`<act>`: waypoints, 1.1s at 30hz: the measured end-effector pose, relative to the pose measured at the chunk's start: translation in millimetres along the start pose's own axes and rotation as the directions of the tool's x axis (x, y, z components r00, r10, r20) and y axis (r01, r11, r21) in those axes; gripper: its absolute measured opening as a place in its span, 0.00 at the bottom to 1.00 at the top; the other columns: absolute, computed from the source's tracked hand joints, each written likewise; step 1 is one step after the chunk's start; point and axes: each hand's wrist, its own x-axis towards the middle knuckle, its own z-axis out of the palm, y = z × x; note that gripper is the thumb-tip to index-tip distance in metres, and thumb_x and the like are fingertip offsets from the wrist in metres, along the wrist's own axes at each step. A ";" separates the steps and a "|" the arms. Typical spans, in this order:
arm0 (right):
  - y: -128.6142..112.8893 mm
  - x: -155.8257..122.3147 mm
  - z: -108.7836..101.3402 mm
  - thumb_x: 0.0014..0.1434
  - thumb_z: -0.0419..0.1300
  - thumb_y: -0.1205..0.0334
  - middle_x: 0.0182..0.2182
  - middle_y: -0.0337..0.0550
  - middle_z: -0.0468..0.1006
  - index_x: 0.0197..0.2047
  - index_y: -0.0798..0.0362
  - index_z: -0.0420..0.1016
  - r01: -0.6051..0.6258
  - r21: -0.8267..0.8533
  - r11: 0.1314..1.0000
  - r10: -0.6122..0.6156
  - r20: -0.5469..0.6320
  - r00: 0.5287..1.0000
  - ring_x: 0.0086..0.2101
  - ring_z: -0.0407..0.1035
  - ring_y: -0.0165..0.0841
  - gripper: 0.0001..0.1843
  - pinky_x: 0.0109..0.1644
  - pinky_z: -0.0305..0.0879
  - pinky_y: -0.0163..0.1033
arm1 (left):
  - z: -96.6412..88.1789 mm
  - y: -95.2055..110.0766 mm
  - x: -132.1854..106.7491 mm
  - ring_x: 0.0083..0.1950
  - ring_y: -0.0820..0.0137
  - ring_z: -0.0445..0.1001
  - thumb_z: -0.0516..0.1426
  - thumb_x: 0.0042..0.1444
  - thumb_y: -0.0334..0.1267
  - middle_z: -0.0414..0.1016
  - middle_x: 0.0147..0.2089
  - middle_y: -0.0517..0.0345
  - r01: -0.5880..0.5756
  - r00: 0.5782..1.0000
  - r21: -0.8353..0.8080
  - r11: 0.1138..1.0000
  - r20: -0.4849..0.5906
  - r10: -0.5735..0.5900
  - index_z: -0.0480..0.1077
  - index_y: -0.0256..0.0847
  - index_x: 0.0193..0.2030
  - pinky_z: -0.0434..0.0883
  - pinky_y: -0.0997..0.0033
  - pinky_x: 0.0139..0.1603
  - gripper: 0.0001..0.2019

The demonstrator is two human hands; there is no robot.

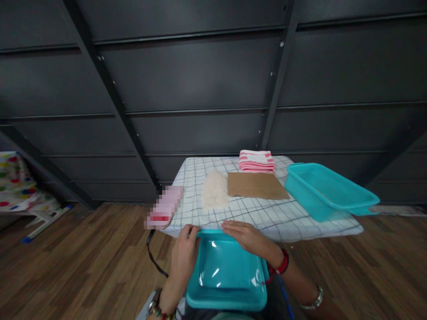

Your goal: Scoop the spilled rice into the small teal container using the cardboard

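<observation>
A shallow teal plastic tray (230, 266) is close to my body, in front of the near edge of the cloth-covered table. My left hand (186, 250) has its fingers curled over the tray's far left corner. Along the far rim, my right hand (245, 238) lies with its fingers stretched out and together, pointing left; its palm is hidden. Past the table edge, a heap of white grains that look like rice (215, 191) sits on the checked cloth (188, 178). A flat piece of brown cardboard (256, 185) lies just right of the heap.
A deeper teal plastic basin (307, 195) stands at the table's right end. Behind the cardboard is a folded pink-and-white striped towel (256, 161). A blurred pink object (167, 205) rests at the left edge. Dark panels (200, 75) rise behind the table.
</observation>
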 end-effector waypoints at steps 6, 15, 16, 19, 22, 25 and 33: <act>2.3 0.7 3.8 0.60 0.49 0.76 0.54 0.49 0.72 0.55 0.57 0.70 0.006 0.012 1.000 -0.006 -0.014 1.000 0.55 0.64 0.33 0.21 0.61 0.61 0.42 | -16.4 7.1 8.2 0.44 0.65 0.75 0.50 0.59 0.27 0.73 0.44 0.51 0.037 0.987 0.019 0.999 0.158 -0.040 0.71 0.40 0.43 0.70 0.70 0.41 0.11; -5.9 7.8 -20.0 0.61 0.50 0.73 0.48 0.49 0.76 0.51 0.55 0.71 0.040 -0.051 0.998 -0.036 0.072 0.997 0.47 0.70 0.33 0.17 0.51 0.68 0.40 | -41.3 21.8 21.8 0.43 0.65 0.76 0.51 0.56 0.24 0.74 0.43 0.51 0.088 0.956 0.077 0.993 0.274 -0.106 0.71 0.40 0.44 0.68 0.71 0.39 0.13; -6.3 8.4 -22.3 0.62 0.51 0.73 0.47 0.48 0.76 0.50 0.54 0.71 0.040 -0.049 0.998 -0.036 0.080 0.996 0.46 0.70 0.33 0.16 0.51 0.68 0.40 | -43.1 23.3 22.3 0.42 0.65 0.76 0.51 0.55 0.25 0.75 0.43 0.51 0.098 0.954 0.080 0.992 0.278 -0.117 0.71 0.41 0.43 0.68 0.71 0.39 0.13; -5.8 10.9 -26.1 0.62 0.51 0.72 0.45 0.47 0.77 0.49 0.54 0.71 0.058 -0.048 0.997 -0.053 0.104 0.993 0.44 0.71 0.32 0.14 0.49 0.68 0.39 | -47.3 25.8 24.7 0.42 0.65 0.76 0.53 0.55 0.26 0.75 0.43 0.51 0.137 0.943 0.104 0.985 0.290 -0.162 0.71 0.41 0.42 0.68 0.71 0.39 0.11; -4.3 15.2 -27.8 0.62 0.51 0.71 0.44 0.46 0.77 0.48 0.54 0.71 0.086 -0.051 0.995 -0.080 0.109 0.991 0.42 0.70 0.32 0.13 0.48 0.67 0.38 | -51.4 25.2 29.1 0.44 0.64 0.76 0.52 0.55 0.26 0.75 0.45 0.50 0.171 0.935 0.134 0.976 0.290 -0.203 0.71 0.41 0.43 0.68 0.71 0.40 0.12; -4.2 20.4 -29.5 0.63 0.50 0.70 0.42 0.45 0.77 0.47 0.53 0.71 0.080 -0.060 0.995 -0.074 0.096 0.993 0.40 0.70 0.31 0.12 0.46 0.67 0.37 | -54.7 23.3 34.3 0.45 0.64 0.76 0.52 0.56 0.27 0.76 0.45 0.50 0.163 0.929 0.151 0.975 0.310 -0.203 0.72 0.40 0.43 0.68 0.71 0.41 0.12; -14.2 18.5 -16.4 0.63 0.51 0.71 0.37 0.44 0.77 0.41 0.55 0.73 0.012 -0.121 0.993 -0.008 0.027 1.000 0.38 0.70 0.32 0.10 0.43 0.69 0.37 | -35.1 16.6 24.7 0.41 0.64 0.77 0.51 0.57 0.27 0.76 0.43 0.51 0.159 0.951 0.112 0.981 0.249 -0.183 0.73 0.41 0.42 0.69 0.71 0.38 0.12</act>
